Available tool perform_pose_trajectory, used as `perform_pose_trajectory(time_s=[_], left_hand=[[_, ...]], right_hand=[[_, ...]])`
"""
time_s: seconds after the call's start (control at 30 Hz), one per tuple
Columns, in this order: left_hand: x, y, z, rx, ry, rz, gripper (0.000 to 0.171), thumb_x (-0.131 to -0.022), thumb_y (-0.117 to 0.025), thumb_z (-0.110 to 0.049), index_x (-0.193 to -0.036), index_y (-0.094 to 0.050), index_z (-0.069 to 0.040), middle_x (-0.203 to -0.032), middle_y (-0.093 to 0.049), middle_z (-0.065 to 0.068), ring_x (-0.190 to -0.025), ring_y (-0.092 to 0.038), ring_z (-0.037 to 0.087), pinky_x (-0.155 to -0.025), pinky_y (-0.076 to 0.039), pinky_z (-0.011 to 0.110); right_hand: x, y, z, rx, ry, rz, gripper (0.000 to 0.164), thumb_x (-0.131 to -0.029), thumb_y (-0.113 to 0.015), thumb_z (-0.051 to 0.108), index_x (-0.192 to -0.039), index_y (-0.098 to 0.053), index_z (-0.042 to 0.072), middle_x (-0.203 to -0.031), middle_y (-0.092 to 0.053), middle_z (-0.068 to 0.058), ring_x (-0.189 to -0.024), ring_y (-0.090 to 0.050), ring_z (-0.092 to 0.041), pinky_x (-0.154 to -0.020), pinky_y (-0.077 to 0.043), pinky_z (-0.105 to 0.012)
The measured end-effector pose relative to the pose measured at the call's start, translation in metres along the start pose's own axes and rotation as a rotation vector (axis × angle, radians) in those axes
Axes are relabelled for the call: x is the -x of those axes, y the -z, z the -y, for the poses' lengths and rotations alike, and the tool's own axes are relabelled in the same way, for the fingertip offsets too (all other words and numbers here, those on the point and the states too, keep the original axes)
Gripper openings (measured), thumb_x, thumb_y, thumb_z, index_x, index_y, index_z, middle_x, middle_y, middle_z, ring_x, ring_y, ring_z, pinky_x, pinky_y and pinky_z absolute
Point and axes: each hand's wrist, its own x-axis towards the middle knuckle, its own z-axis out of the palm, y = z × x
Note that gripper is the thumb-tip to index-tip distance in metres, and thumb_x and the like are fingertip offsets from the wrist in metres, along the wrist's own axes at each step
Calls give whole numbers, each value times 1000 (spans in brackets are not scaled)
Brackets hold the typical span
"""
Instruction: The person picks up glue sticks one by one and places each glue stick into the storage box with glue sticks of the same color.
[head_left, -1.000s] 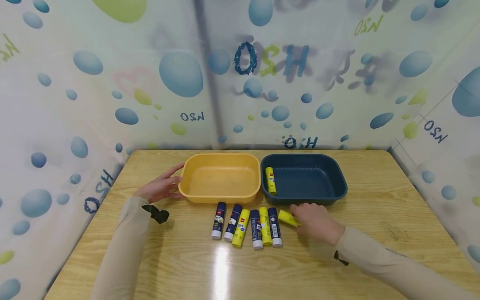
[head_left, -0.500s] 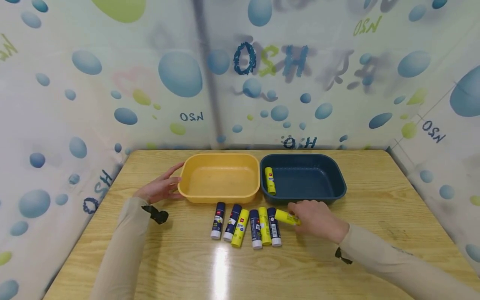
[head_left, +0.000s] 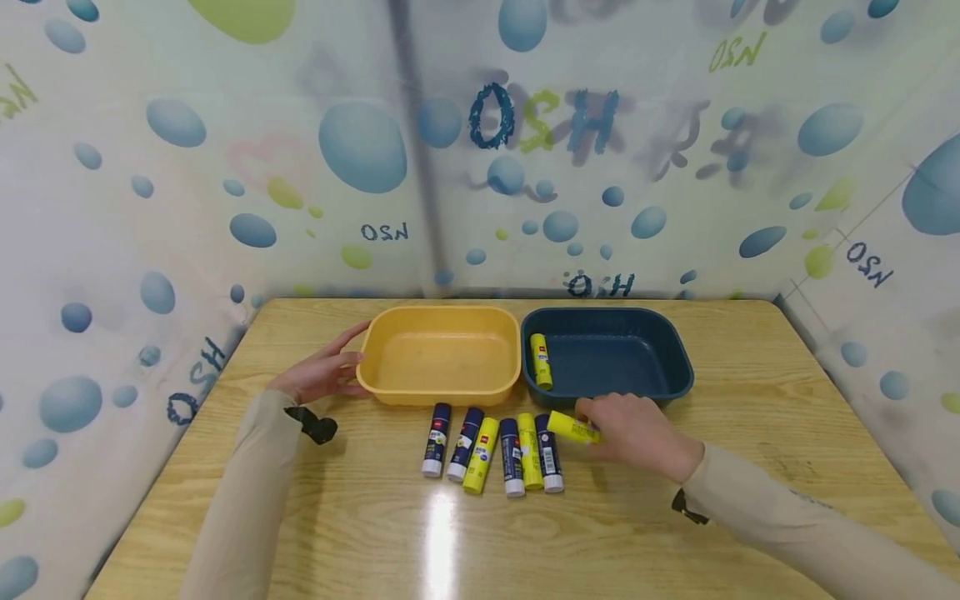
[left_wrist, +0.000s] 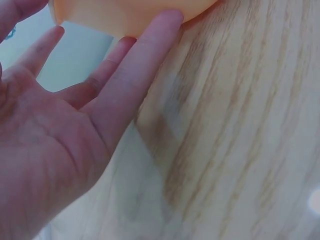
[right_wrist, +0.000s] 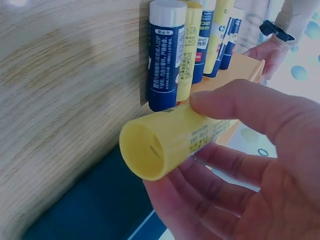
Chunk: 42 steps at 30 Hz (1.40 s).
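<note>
Between thumb and fingers, my right hand (head_left: pixel 637 435) pinches a yellow glue stick (head_left: pixel 573 427), just in front of the dark blue basin. The right wrist view shows this stick's hollow round end (right_wrist: pixel 145 152) toward the camera. My left hand (head_left: pixel 321 375) touches the left side of the yellow basin (head_left: pixel 438 398) with extended fingers; in the left wrist view a fingertip (left_wrist: pixel 170 22) meets the basin wall. Inside the dark blue basin (head_left: pixel 615 354) one yellow glue stick (head_left: pixel 541 362) leans at the left. Several glue sticks lie in front, including a navy one (head_left: pixel 437 442) and a yellow one (head_left: pixel 481 457).
The two basins stand side by side near the back of the wooden table (head_left: pixel 360 517). Behind it hangs a patterned sheet (head_left: pixel 480 192) with blue and green drops. A navy glue stick (head_left: pixel 549 454) lies close to the right hand.
My right hand has lifted the yellow glue stick slightly off the table and shifted it a little leftward and toward the dark blue basin. The left hand stays in place.
</note>
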Motion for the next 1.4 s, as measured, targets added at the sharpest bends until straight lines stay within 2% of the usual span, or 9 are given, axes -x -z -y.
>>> perform_pose_trajectory(time_s=[0.2,0.37,0.57,1.07,1.4], left_hand=[[1,0,-3,-15,-7,4,67,-104,-44,-15,-155,-8,-38,-159,-5,9,-129,-40,38,-96,-44,53],[2,-1,-4,-26,-18,14,68,-103,-46,-14,-155,-7,-35,-158,-4,13,-121,-49,36,-95,-44,55],[2,-1,-5,-24,-19,10,68,-103,-46,-13,-156,-9,-34,-158,-6,14,-116,-54,35,-95,-44,56],[4,-2,-5,-44,-19,5,67,-103,-48,-16,-155,-11,-37,-157,-8,14,-116,-54,34,-94,-45,54],[3,-1,-4,-50,-29,13,67,-103,-45,-14,-156,-8,-35,-158,-7,16,-118,-53,36,-94,-44,55]], right_hand=[[-1,1,1,-47,-1,-1,25,-77,-80,14,-96,-65,10,-76,-56,3,-60,-45,-14,-51,-42,-27],[-2,3,3,-67,-19,9,26,-78,-81,17,-97,-65,10,-79,-59,2,-62,-47,-14,-54,-45,-28],[-4,5,2,-88,-30,10,27,-78,-80,17,-99,-65,9,-79,-59,2,-62,-48,-14,-55,-46,-28],[-7,17,-1,-90,-12,-75,21,-78,-78,16,-93,-63,10,-73,-55,4,-59,-47,-13,-51,-44,-26],[-16,23,-8,-103,-64,-73,21,-80,-75,15,-97,-63,8,-75,-56,2,-60,-49,-15,-53,-46,-28]])
